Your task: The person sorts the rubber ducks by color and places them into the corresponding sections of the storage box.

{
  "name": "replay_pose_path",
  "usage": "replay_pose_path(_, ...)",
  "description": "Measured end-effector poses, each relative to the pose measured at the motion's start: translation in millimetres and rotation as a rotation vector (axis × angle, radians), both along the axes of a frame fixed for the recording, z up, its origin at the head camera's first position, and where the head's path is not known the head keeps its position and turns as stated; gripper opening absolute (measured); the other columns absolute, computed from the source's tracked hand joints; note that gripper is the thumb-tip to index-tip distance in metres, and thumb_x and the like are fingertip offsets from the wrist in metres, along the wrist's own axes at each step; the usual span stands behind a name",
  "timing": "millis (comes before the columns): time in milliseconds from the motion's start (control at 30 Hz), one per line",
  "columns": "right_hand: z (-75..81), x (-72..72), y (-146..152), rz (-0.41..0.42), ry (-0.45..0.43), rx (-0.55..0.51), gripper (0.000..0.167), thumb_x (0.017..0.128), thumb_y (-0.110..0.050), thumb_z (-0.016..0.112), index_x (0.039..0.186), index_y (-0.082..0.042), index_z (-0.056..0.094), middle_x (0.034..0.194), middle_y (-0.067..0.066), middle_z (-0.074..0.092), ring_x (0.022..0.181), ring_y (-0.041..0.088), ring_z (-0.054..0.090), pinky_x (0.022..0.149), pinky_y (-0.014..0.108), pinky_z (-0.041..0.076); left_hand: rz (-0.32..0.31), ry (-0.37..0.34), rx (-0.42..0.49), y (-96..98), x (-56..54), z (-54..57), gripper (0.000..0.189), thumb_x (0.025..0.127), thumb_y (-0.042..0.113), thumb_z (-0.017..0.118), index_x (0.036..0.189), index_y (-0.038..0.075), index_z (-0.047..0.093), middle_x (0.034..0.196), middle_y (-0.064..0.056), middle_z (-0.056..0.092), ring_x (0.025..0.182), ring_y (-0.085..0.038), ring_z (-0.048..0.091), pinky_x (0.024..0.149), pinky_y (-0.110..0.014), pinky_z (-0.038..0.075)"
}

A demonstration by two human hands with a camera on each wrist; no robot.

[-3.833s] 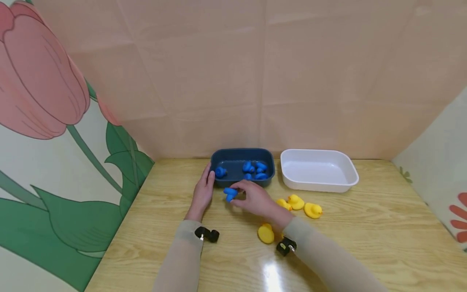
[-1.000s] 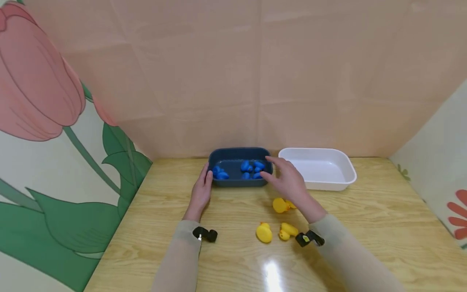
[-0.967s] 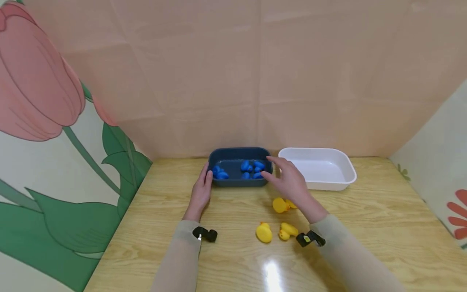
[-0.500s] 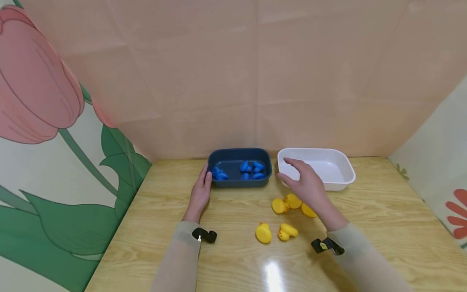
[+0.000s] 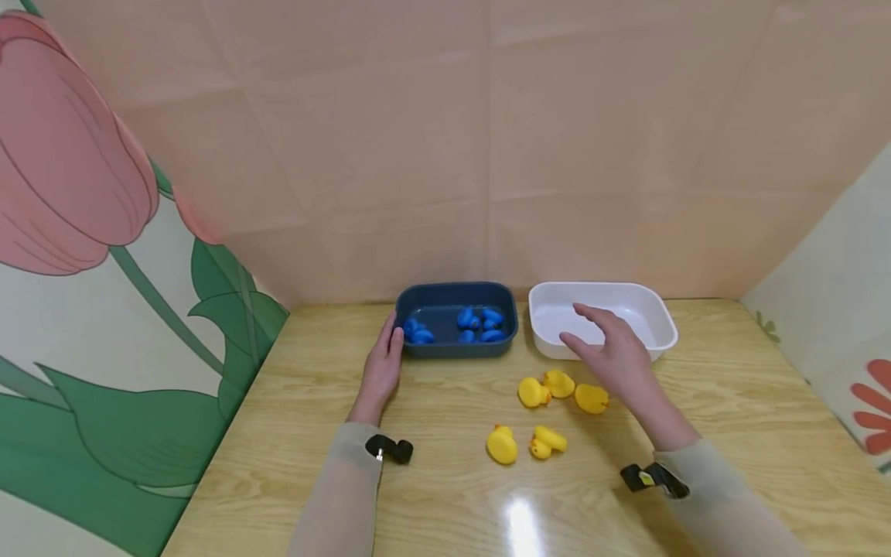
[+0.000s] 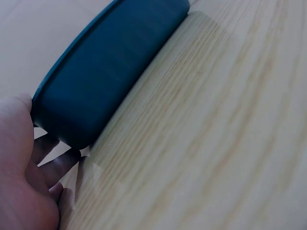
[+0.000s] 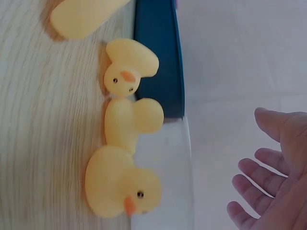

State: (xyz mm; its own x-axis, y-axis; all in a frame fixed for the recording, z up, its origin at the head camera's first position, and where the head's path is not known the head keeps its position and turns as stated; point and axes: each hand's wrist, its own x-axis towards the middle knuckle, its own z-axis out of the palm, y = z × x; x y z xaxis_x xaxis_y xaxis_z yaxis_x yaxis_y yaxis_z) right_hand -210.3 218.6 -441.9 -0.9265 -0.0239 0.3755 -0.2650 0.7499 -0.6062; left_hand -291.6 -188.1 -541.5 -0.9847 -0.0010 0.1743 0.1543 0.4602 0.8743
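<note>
My left hand (image 5: 383, 371) holds the left end of a dark blue plastic tray (image 5: 455, 350); in the left wrist view the thumb lies at its rim and the fingers (image 6: 60, 167) near its lower edge. Several small blue rubber ducks (image 5: 468, 318) lie in this tray, in a left and a right group. Over the near side of a white tray (image 5: 643, 316) hovers my right hand (image 5: 619, 360), thumb and fingers spread, with nothing in it. Below that hand, several yellow rubber ducks (image 5: 559, 383) lie on the table; some are tipped over.
Both trays stand side by side at the back of the wooden table (image 5: 445, 495), close to a beige cloth backdrop (image 5: 390, 155). A wall with a painted tulip (image 5: 69, 147) rises at the left, another with red petals (image 5: 879, 410) at the right.
Earlier my right hand pinched a blue duck before the dark tray; that tray's left group has since grown. My right hand has moved right, over the white tray. My left hand stayed.
</note>
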Motion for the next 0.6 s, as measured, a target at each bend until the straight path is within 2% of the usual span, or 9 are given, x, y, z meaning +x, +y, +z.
replay_pose_path(167, -4.8, 2.7, 16.1, -0.028, 0.033, -0.003, 0.062, 0.103, -0.03, 0.082, 0.152, 0.003, 0.061, 0.146, 0.031, 0.063, 0.133, 0.054, 0.056, 0.109, 0.073, 0.043, -0.007, 0.003, -0.002, -0.3, 0.0, 0.4, 0.063, 0.12, 0.053, 0.037, 0.177, 0.026, 0.03, 0.179, -0.004, 0.033, 0.163, -0.034, 0.032, 0.132, -0.057, 0.026)
replay_pose_path(433, -10.9, 8.8, 41.6, -0.072, -0.01, -0.044, 0.066, 0.105, -0.033, 0.08, 0.156, 0.002, 0.058, 0.153, 0.032, 0.058, 0.138, 0.056, 0.053, 0.108, 0.076, 0.042, -0.004, 0.002, -0.003, -0.6, -1.9, 0.9, 0.061, 0.121, 0.049, 0.038, 0.177, 0.024, 0.031, 0.179, -0.005, 0.034, 0.163, -0.035, 0.032, 0.132, -0.058, 0.026)
replay_pose_path(600, -16.8, 12.9, 57.4, -0.093, -0.026, -0.059, 0.068, 0.107, -0.035, 0.077, 0.159, 0.003, 0.055, 0.155, 0.035, 0.055, 0.14, 0.058, 0.049, 0.109, 0.078, 0.04, -0.002, -0.005, -0.001, -0.8, -0.7, 0.9, 0.063, 0.121, 0.052, 0.037, 0.177, 0.025, 0.03, 0.179, -0.005, 0.033, 0.163, -0.035, 0.032, 0.132, -0.057, 0.026)
